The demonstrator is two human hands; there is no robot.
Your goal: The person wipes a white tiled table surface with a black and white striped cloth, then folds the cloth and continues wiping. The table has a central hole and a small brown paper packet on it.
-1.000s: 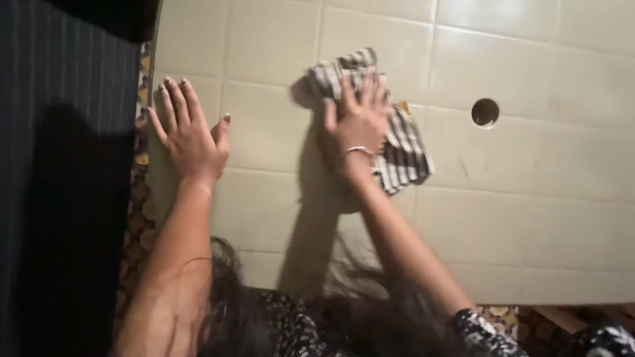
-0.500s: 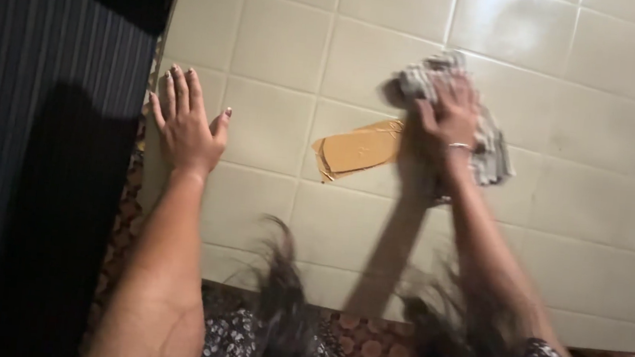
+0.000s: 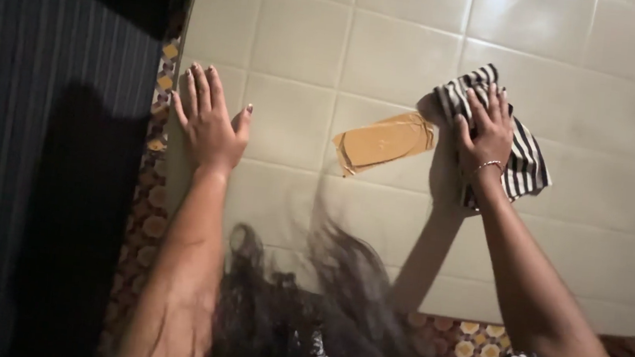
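Dim, warm light casts hard arm shadows on the glossy tiled surface [image 3: 392,46], faint glare upper right, hair [image 3: 336,304] motion-blurred, left edge dark.

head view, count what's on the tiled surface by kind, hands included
hands: 2, left hand flat on the tiles, right hand pressing the cloth
striped cloth: 1
tan tape patch: 1
total: 4
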